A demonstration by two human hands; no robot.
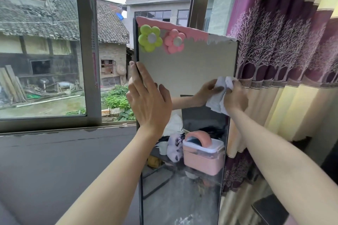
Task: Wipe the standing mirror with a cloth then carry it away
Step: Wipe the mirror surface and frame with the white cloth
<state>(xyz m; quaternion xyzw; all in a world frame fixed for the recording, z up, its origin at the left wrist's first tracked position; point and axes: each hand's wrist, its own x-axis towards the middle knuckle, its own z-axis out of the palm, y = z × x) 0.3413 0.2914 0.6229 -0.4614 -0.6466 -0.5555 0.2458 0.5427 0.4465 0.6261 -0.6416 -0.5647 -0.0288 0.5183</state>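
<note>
The standing mirror (184,71) stands upright between the window (42,51) on the left and the curtain (278,56) on the right; the left hand (148,97) clasps its left edge, thumb behind and fingers flat on the glass, probably to steady it; the right hand (235,97) grasps a bunched white cloth (218,97) against the right edge, mid-wipe; carrying it away is not yet begun.
</note>
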